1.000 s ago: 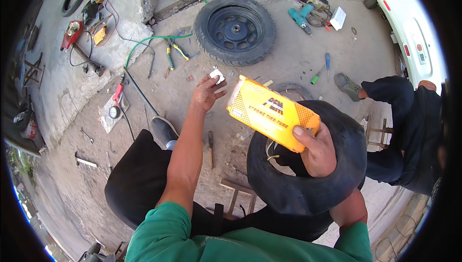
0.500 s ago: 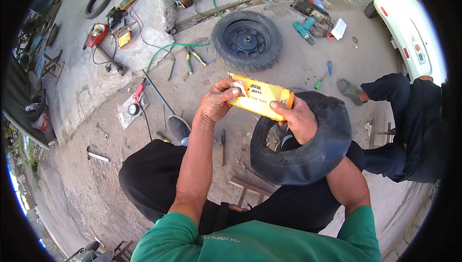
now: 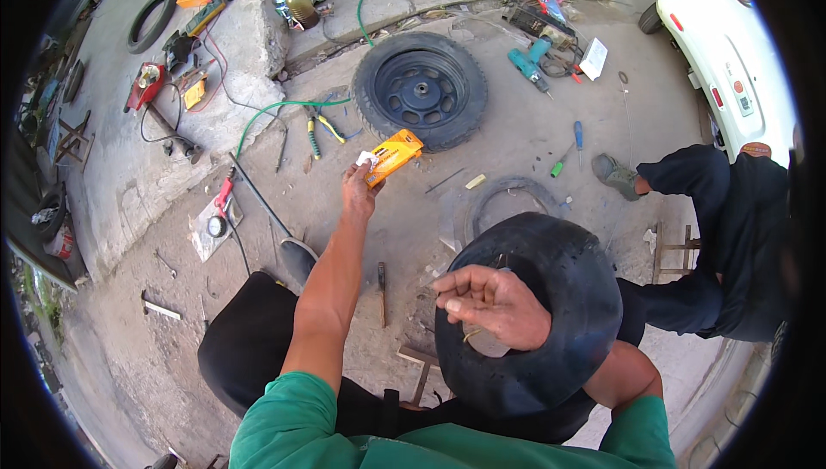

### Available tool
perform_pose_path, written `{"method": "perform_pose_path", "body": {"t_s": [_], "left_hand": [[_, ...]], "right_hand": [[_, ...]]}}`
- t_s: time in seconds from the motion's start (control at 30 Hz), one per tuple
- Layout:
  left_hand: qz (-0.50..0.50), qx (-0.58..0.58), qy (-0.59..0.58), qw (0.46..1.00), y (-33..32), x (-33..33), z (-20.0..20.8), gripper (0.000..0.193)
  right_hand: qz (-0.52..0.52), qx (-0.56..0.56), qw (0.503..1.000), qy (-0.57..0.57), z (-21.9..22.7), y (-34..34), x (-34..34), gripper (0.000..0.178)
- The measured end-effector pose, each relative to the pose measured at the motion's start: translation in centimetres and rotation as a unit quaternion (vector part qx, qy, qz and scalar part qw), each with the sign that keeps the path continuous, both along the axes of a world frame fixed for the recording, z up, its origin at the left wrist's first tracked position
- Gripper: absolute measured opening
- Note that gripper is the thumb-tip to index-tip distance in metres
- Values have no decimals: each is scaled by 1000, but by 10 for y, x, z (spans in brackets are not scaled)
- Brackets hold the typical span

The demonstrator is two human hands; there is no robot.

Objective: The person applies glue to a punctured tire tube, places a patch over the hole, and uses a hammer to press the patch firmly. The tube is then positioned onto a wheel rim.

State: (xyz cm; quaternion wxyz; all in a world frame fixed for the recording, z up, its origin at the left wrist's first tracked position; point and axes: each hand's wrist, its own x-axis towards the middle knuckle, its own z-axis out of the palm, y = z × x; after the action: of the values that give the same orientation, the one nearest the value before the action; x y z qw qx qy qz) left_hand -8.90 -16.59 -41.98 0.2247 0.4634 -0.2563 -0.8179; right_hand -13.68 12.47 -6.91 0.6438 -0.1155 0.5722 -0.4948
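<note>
My left hand (image 3: pixel 357 192) is stretched forward and grips a yellow box (image 3: pixel 394 157) by its near end, the box's far end close to the wheel. A small whitish piece (image 3: pixel 367 159) shows at the fingers against the box. My right hand (image 3: pixel 503 305) pokes through the hole of a black rubber inner tube (image 3: pixel 572 297), which rests round my right forearm and over my thigh. Its fingers are loosely bent with the thumb apart, and I see nothing held in them. Beyond the box lies a wheel with its tyre (image 3: pixel 460 116) flat on the ground.
Pliers (image 3: pixel 312 133), screwdrivers (image 3: pixel 578 135), a teal power drill (image 3: pixel 529 69) and a pressure gauge with hose (image 3: pixel 217 225) lie about. A green hose (image 3: pixel 258 120) runs to the wheel. Another person's leg (image 3: pixel 688 172) and a white vehicle (image 3: pixel 731 64) are at the right.
My right hand has let go of the yellow box and drawn back toward me, with the inner tube round its forearm. My left hand has carried the box forward and left, toward the wheel.
</note>
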Motion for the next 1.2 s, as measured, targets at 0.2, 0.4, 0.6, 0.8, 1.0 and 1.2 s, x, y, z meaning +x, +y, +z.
{"method": "perform_pose_path", "body": {"t_s": [0.2,0.4,0.6,0.8,1.0,1.2], "left_hand": [[2,-28,23,999,-33,-57,-17,21],[1,-24,-2,1000,-46,-91,-6,21],[-61,-104,-184,976,-53,-74,18,34],[-207,-185,-107,955,-54,-13,121,17],[-326,-325,-70,885,-11,30,294,20],[-273,-389,-9,880,77,97,399,21]], "right_hand": [[-5,7,1000,-30,3,2,-7,34],[-6,-2,1000,-24,-4,1,-11,34],[-23,-33,999,18,-6,-7,-15,35],[24,-65,992,109,-7,-18,-15,37],[31,-136,967,214,2,-27,1,36],[43,-179,942,280,7,-31,14,39]]}}
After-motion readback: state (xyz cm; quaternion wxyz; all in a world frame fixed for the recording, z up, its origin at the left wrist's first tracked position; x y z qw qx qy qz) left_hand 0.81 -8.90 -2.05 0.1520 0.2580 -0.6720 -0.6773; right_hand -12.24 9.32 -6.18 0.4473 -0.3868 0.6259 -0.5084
